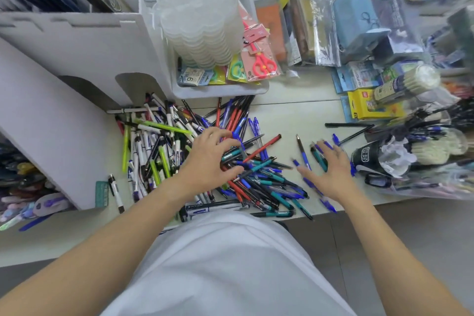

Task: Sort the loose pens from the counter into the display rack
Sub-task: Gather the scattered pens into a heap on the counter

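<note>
- Left hand: palm down on the middle of the heap of loose plastic pens, fingers curled into the blue, teal and red barrels at the heap's right half; whether a single pen is pinched cannot be told, since the fingertips sink among overlapping barrels.
- Right hand: palm down to the right of the heap, fingers spread and nearly straight, grasping nothing; the fingertips lie on or just above a few stray blue and teal pens scattered on the pale counter.
- Pens relative to fingers: the heap spreads from the foot of the rack to the near counter edge, white and lime-green barrels left of the left hand, red, blue and teal ones under and beside it; a red pen lies tilted between the two hands.
- White board display rack: stands at the far left, its arched openings just behind the heap's far-left end; its left part is cut off by the frame edge.
- Stack of translucent scalloped plastic cups: sits in a white tray with carded scissors, far of the heap.
- Black paper cup: just right of the right hand.
- Hard to make out: packaged stationery at the far right is blurred; a white garment hides the near counter edge.
</note>
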A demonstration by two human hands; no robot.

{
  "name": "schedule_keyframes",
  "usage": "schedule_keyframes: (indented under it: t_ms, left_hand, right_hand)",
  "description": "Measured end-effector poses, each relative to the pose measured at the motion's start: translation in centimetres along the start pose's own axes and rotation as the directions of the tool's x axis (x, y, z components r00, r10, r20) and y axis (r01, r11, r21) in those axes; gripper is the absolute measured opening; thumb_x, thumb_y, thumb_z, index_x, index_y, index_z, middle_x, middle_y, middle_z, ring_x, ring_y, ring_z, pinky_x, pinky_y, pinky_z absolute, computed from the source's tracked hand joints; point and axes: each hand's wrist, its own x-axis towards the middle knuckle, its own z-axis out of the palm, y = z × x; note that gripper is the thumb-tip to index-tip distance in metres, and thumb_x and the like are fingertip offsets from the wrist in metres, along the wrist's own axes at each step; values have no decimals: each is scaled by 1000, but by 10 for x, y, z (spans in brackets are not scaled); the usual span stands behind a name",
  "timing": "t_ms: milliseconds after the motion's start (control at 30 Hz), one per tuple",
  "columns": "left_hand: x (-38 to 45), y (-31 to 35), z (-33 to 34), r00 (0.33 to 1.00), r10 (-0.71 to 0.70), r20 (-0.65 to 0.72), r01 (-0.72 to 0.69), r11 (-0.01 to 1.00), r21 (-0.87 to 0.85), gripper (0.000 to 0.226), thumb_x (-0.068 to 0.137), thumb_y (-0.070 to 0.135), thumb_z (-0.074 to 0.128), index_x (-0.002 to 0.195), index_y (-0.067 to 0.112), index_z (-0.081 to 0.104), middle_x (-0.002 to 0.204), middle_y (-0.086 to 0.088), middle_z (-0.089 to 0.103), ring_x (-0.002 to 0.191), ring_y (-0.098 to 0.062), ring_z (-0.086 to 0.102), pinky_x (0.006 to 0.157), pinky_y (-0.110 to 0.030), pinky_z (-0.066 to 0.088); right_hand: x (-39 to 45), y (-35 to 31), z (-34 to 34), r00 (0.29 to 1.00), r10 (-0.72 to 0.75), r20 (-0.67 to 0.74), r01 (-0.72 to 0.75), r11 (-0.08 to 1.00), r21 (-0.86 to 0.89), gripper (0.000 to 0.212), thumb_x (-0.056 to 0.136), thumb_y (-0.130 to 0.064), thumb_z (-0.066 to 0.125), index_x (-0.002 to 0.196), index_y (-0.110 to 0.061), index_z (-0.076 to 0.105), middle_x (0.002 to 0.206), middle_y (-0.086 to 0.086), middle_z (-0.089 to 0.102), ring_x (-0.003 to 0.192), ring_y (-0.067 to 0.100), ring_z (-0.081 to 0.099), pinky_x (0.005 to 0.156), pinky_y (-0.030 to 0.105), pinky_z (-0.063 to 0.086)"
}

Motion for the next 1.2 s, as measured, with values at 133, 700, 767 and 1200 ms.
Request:
schedule_keyframes:
  t_ms: [133, 700, 767, 1200]
  left_hand:
    - [7, 25, 27, 960, 125, 252, -148, 986, 72, 78, 76, 67, 70, 143, 32, 51, 156, -2, 38, 148, -30, 20, 121, -51, 17]
    - [47, 79, 76, 915, 122, 384, -189, 972, 142, 83, 74, 69, 71, 146, 40, 41, 163, -2, 21, 152, -29, 7, 122, -47, 4]
    - [49, 79, 77, 912, 103, 397, -178, 972, 155, 84, 75, 69, 70, 147, 39, 40, 164, -1, 19, 152, -29, 5, 122, -48, 3]
    - [45, 51, 84, 920, 22, 390, -123, 963, 238, 79, 85, 71, 57, 152, 35, 35, 167, -2, 15, 153, -30, 10, 124, -51, 10]
  right_hand:
    - [2, 42, 24, 997, 59, -49, -62, 995, -75, 85, 89, -74, 48, 160, -36, 22, 170, 7, -4, 157, 27, -7, 126, 53, 7]
    - [30, 59, 15, 993, -7, -121, -7, 993, -119, 76, 97, -59, 51, 158, -22, 27, 169, 13, 6, 156, 29, 3, 123, 51, 12]
    - [27, 52, 24, 992, 12, -127, -34, 986, -166, 70, 99, -57, 47, 156, -20, 30, 167, 17, 11, 155, 32, 6, 121, 54, 13]
    - [53, 26, 4, 966, -93, -241, 105, 994, 37, 55, 102, -27, 49, 155, -21, 35, 153, 15, 32, 137, 33, 34, 111, 45, 36]
